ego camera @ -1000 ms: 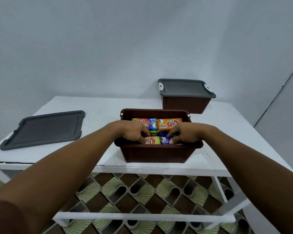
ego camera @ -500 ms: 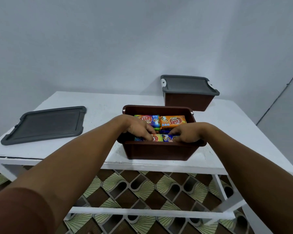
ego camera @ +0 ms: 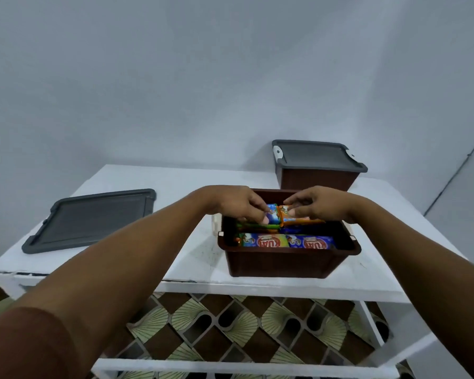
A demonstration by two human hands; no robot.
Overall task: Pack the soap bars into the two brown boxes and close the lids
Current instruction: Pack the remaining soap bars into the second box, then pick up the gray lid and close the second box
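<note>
Head view showed the closed box (ego camera: 316, 180) done, behind the open box (ego camera: 285, 262). Inside it, the left hand (ego camera: 238, 205) and right hand (ego camera: 316, 203) pinched soap bars (ego camera: 304, 221). Its lid (ego camera: 91, 218) lay left, not on yet.

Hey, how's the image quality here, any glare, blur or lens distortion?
Head view: soft, even light, no glare; left hand and right hand, pinching the blue bar and orange bar, look slightly blurred; wide-angle lens stretches the forearms.

The open brown box (ego camera: 285, 261) looks like smooth plastic; the soap bars (ego camera: 268, 240) inside it wear glossy printed wrappers. Left of it, the grey lid (ego camera: 93, 217) is matt plastic.
</note>
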